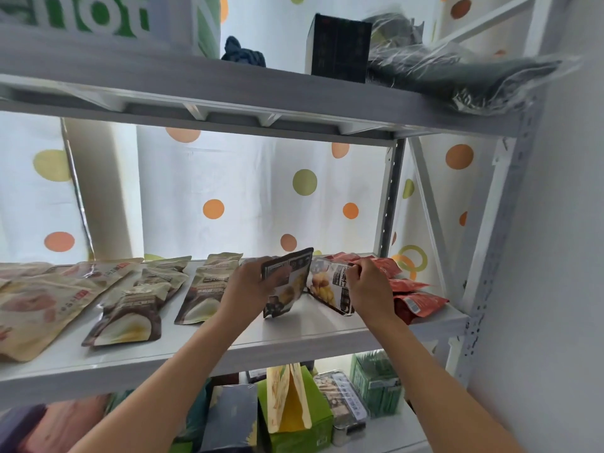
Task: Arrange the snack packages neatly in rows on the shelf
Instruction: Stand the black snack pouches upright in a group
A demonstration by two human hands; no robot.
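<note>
On the white middle shelf (310,328), my left hand (250,284) grips a dark snack pouch (287,282) with yellow food pictured on it, tilted up off the board. My right hand (367,284) holds a second, similar pouch (327,284) just to its right, its lower edge near the shelf. Red snack packages (415,299) lie stacked at the shelf's right end. Brown-and-cream pouches (130,318) and another such pouch (206,292) lie in rows to the left, with beige pouches (36,305) at the far left.
The upper shelf (228,89) carries a black box (338,49), a plastic-wrapped dark bundle (457,76) and a green-lettered box (98,14). Below are a green box (300,420), a yellow bag (287,397), green packets (376,384) and dark boxes. The rack's upright (490,256) stands right, a dotted curtain behind.
</note>
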